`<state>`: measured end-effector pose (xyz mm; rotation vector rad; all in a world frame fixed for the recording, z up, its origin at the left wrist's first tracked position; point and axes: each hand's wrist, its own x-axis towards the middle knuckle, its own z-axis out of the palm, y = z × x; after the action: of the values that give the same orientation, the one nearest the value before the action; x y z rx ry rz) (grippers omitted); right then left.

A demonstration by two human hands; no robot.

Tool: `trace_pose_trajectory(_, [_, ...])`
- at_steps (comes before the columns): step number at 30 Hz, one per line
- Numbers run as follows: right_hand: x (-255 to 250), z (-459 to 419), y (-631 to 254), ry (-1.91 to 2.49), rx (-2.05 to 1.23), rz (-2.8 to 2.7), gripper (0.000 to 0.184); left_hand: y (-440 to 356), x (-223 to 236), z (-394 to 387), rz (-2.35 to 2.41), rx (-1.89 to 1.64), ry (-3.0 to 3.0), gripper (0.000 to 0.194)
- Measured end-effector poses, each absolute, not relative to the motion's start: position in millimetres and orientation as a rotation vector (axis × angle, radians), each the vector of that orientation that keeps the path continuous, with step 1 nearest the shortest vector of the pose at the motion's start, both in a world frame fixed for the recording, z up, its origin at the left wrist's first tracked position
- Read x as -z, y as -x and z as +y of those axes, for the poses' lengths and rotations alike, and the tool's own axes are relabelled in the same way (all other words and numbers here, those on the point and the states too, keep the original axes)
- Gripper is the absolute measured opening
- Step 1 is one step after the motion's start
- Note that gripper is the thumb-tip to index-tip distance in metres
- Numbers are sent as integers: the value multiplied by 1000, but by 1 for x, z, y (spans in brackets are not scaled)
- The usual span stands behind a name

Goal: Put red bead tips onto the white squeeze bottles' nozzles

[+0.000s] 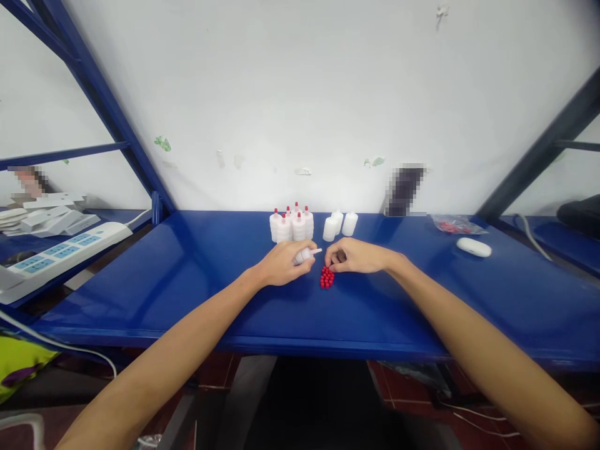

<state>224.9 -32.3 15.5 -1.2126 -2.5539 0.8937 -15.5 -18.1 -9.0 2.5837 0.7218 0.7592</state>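
Note:
My left hand [287, 264] is wrapped round a white plastic squeeze bottle [304, 255]. The bottle is tilted, its bare narrow nozzle pointing right. Just to its right, a tight cluster of small red caps [327, 279] stands on the blue table. At the far edge of this cluster my right hand [354, 255] has thumb and fingertips closed in a pinch on a red cap, mostly hidden by the fingers. Behind my left hand stand several white bottles [294, 226] with red-tipped nozzles. To their right are 3 white bottles [338, 224] without visible nozzles.
The blue table [187, 275] meets a white wall at the back. Toward the right lie a clear bag with red pieces [457, 225] and a white oval case [474, 247]. On the left are a power strip [65, 253] and stacked white boxes [51, 212]. Blue metal posts frame both sides.

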Motion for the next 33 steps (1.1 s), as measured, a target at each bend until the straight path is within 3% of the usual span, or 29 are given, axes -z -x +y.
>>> trace_pose_trajectory(4, [-20,-36,-225,1233,-773,-2459,16,10,8,-23,789,-723,-2646,27])
trace_pose_trajectory(11, [-20,-46,-207,1116,-698,-2241,27,11,8,-19,860,-647,-2598,38])
trace_pose_trajectory(14, [-18,-40,-211,1157,-445,-2233,22,11,10,-16,871,-701,-2559,55])
trace_pose_trajectory(18, [-13,-23,-235,1513,-15,-2259,17,10,11,-14,883,-677,-2545,43])
trace_pose_trajectory(23, [0,-7,-255,1840,10,-2229,24,10,9,-14,833,-656,-2581,41])
trace_pose_trajectory(27, [4,-4,-257,1849,-1,-2210,33,11,8,-15,823,-646,-2568,40])
trace_pose_trajectory(33, [2,-4,-256,1841,-23,-2178,32,12,7,-16,756,-671,-2533,42])
